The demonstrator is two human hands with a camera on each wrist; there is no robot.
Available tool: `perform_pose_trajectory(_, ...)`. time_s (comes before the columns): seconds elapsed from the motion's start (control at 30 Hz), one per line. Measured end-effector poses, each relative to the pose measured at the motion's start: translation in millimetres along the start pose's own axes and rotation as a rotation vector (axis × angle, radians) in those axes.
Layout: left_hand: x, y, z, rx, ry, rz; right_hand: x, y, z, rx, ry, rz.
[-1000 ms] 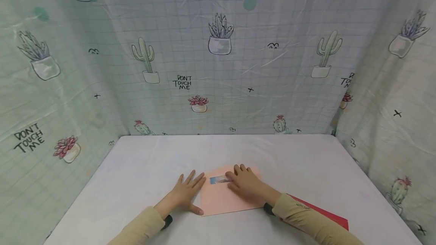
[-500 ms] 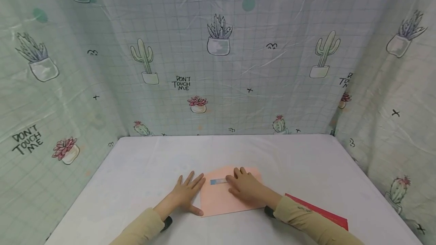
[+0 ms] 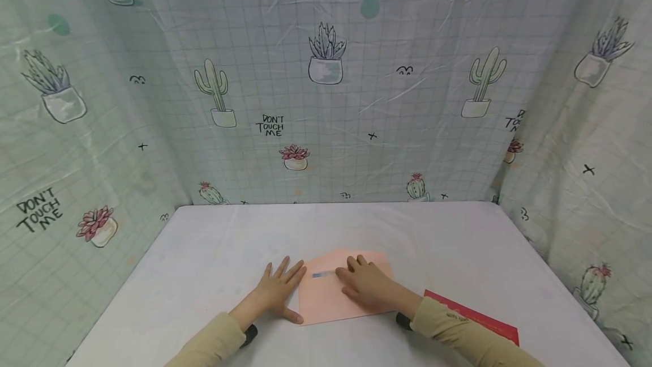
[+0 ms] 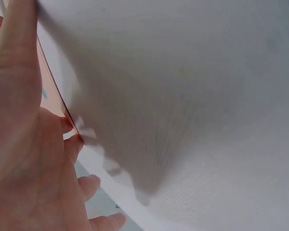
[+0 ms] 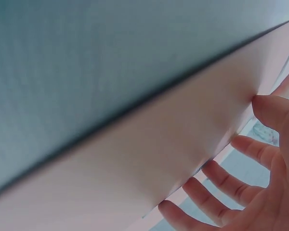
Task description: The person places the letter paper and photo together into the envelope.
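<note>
Blue strip [image 3: 322, 274] on the pink envelope [image 3: 326, 302] shows thinner than a second ago; right hand [image 3: 369, 285] has slid a bit toward the near side, left hand [image 3: 277, 289] about where it was. Envelope lies flat on the desk [image 3: 244, 237], between the two hands, its pointed flap on the far side; strip runs across it below the flap, right end covered by the right hand. Right fingers [image 5: 226, 182] are bent a little and spread, grasping nothing visible, tips pressing along the strip line, thumb on the envelope's face. Left fingers [image 3: 283, 266] released, straight and fanned out, index tip touching the envelope's left edge, thumb by the near left corner. Red flat item [image 3: 476, 317] lies on the desk to the right, partly hidden by the right sleeve [image 3: 453, 330]; can't tell what it is. Left sleeve [image 3: 209, 340] also beige. Black bands at both wrists. Behind the desk, pale curtain [image 3: 326, 112] with grid lines, potted cacti and "DON'T TOUCH ME" lettering, also along both sides.
</note>
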State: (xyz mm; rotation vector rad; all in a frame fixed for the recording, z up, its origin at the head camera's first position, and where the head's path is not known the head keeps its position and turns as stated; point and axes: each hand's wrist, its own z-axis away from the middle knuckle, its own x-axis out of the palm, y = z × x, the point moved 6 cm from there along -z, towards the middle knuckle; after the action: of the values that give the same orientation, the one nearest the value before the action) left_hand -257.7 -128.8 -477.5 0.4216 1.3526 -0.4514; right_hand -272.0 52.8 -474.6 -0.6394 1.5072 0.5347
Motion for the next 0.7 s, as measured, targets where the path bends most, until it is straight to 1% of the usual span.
perform_pose_trajectory(0.33,-2.1,1.9,1.1,-0.008,-0.003,0.014,0,-1,4,-0.010,-0.011,0.063)
perform_pose_trajectory(0.5,-0.7,1.1,0.8,-0.020,-0.009,0.028,-8,0,13,-0.001,-0.040,-0.004)
perform_pose_trajectory(0.6,0.8,0.1,0.0,-0.029,-0.015,0.034,-11,3,19,0.021,-0.067,-0.066)
perform_pose_trajectory(0.7,1.8,-0.5,0.0,-0.034,-0.018,0.035,-14,6,24,0.036,-0.082,-0.099)
